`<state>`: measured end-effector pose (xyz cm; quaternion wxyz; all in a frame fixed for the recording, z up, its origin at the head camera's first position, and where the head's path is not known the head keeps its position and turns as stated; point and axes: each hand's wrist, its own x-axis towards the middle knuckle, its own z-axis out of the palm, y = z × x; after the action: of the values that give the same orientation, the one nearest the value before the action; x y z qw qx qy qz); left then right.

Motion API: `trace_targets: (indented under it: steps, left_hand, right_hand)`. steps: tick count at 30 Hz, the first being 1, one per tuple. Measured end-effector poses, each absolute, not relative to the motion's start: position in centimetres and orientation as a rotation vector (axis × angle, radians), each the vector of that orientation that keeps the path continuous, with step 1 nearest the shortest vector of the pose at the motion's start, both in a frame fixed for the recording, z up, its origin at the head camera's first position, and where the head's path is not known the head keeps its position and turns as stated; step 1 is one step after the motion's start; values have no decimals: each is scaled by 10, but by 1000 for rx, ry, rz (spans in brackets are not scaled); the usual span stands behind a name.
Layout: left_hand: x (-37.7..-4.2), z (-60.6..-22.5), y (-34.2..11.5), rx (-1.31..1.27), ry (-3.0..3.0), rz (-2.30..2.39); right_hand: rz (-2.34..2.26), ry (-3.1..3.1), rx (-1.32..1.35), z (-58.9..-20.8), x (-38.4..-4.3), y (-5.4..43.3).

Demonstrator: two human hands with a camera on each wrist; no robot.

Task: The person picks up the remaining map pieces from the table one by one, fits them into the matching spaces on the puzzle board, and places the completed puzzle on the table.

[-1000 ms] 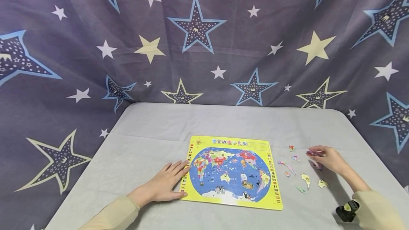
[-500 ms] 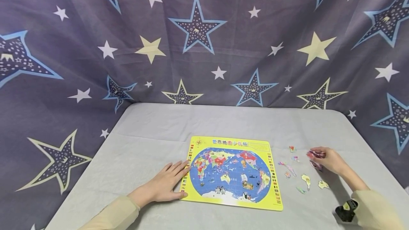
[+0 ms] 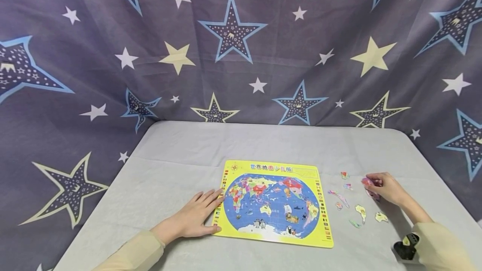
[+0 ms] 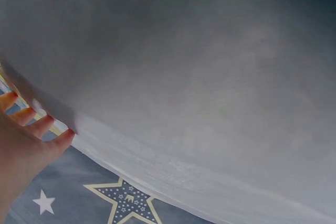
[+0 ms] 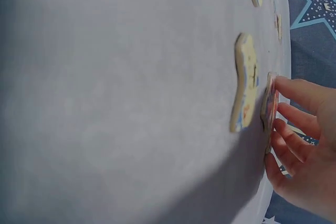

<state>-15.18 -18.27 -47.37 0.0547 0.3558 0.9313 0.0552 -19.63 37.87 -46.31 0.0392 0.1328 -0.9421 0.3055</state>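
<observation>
A yellow-bordered world map puzzle board [image 3: 324, 221] lies on the grey-covered table. My left hand [image 3: 196, 216] rests flat with spread fingers on its left edge; the left wrist view shows the fingertips at that edge. To the right of the board, my right hand [image 3: 388, 187] pinches a pink and red puzzle piece [image 3: 367, 183] low over the cloth. In the right wrist view, fingertips sit along the rim of this puzzle piece [image 5: 269, 106]. Another pink puzzle piece [image 3: 373, 195] lies partly hidden just under the hand.
Several loose puzzle pieces lie between board and right hand, among them a yellow one [image 3: 360, 213], a cream one [image 3: 381, 217], a long pink one [image 3: 339, 198] and a green one [image 3: 354, 223]. A black device [image 3: 406, 246] is by the right sleeve. A star-patterned curtain [image 3: 278, 53] stands behind.
The puzzle piece in my right hand has turned from steeply tilted to flatter, showing more of its pink face. The right hand has shifted slightly; the left hand stays in place.
</observation>
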Motion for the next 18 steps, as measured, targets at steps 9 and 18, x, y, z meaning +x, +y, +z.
trace_targets:
  steps: [9, 18]
  left_hand:
    - [-152, -473, -183, 1069, 2821, 164]
    - [-152, -473, -183, 1075, 2825, 179]
  right_hand:
    - [869, -2966, 253, -463, -196, 378]
    - [932, -2936, 299, -464, -196, 378]
